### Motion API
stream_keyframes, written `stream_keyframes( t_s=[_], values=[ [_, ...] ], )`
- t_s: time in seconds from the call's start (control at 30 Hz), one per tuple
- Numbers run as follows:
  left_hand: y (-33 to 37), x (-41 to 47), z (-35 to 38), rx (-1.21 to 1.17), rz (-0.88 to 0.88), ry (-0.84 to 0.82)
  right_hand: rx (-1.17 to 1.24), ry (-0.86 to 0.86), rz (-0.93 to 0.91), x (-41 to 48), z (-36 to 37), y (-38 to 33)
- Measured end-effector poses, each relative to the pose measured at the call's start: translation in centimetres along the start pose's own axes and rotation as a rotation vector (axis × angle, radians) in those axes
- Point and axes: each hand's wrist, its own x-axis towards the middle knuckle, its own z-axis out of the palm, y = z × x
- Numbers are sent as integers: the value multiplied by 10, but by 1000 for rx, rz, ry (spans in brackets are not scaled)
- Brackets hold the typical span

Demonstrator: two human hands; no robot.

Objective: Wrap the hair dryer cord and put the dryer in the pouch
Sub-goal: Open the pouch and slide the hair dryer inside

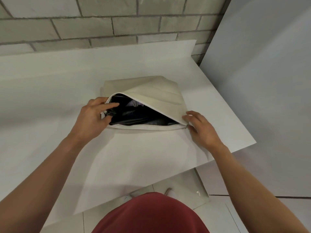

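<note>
The cream pouch (151, 96) lies on the white counter (50, 98) with its mouth gaping, dark lining and something dark showing inside; whether that is the dryer cannot be told. The left hand (94, 115) pinches the left end of the opening, forefinger reaching inside. The right hand (200, 128) pinches the zip end at the right corner

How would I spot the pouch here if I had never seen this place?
Find the white table against the grey brick wall. In its middle lies the pouch, held at its ends by the left hand and right hand. It is the only cream fabric thing, gaping open on a dark inside.
</note>
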Motion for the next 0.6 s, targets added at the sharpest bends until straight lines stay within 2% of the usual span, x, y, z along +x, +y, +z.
stream_keyframes(
  t_s=[0.27, 0.37, 0.5, 0.6],
  values=[
    [9, -1, -6, 21, -33, -6, -20, 158, -168, 10, -6, 11],
    [3, -4, -7, 130, -12, 41, 46, 224, -122, 7, -25, 17],
    [4, -2, -4, 142, -193, 164, 108, 266, -100, 1, -39, 16],
    [10, 2, -3, 185, -237, 85, 192, 284, -83, -3, -45, 11]
  ],
)
